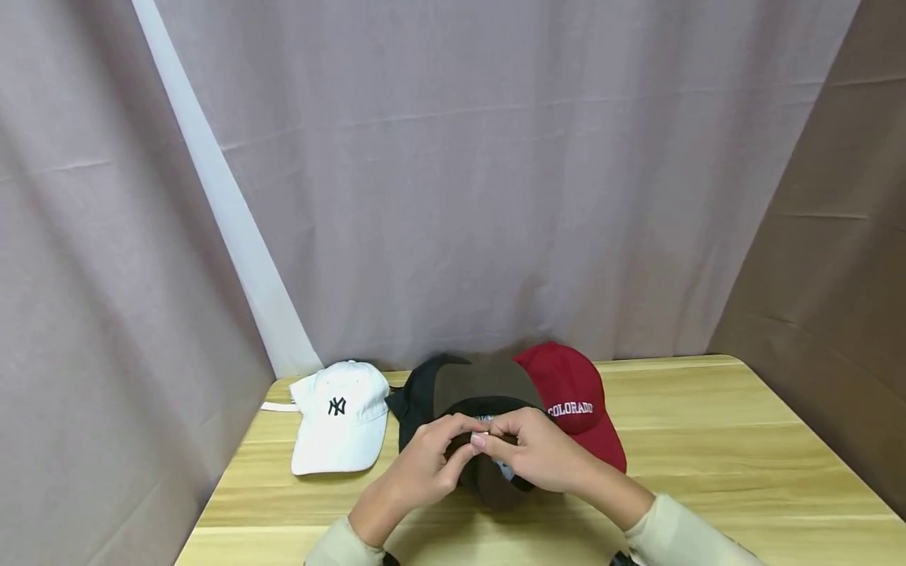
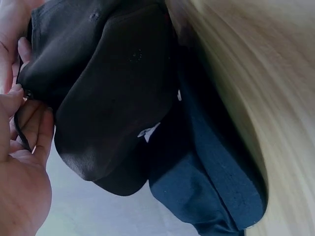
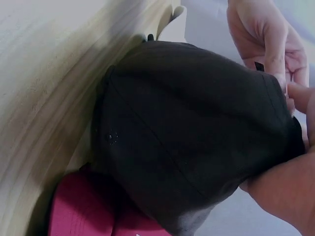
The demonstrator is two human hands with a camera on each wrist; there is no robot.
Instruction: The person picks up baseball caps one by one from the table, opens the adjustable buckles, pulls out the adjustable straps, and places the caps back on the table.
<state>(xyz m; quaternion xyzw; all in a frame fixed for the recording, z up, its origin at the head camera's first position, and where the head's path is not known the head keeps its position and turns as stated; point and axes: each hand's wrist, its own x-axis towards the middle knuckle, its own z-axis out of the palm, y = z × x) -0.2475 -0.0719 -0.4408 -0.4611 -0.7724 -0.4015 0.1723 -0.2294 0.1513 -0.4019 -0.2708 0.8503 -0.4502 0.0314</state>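
Both hands work at the back strap of a dark brown baseball cap (image 1: 484,384), whose brim points away toward the curtain. My left hand (image 1: 427,464) pinches the thin strap (image 2: 18,127) between thumb and fingers, beside a small buckle (image 2: 29,94). Opposite it, my right hand (image 1: 543,452) pinches the same strap area, the two hands' fingertips meeting. In the right wrist view the cap's rounded crown (image 3: 192,118) faces the camera and partly covers the fingers. Behind it lies a black or navy cap (image 2: 202,162), partly hidden.
A red cap (image 1: 566,381) lettered COLORADO lies right of the brown one, partly covered. A white cap (image 1: 347,444) with a dark NY emblem sits at the left, its strap sticking out. All rest on a wood-grain table (image 1: 708,440) backed by a grey curtain (image 1: 460,196).
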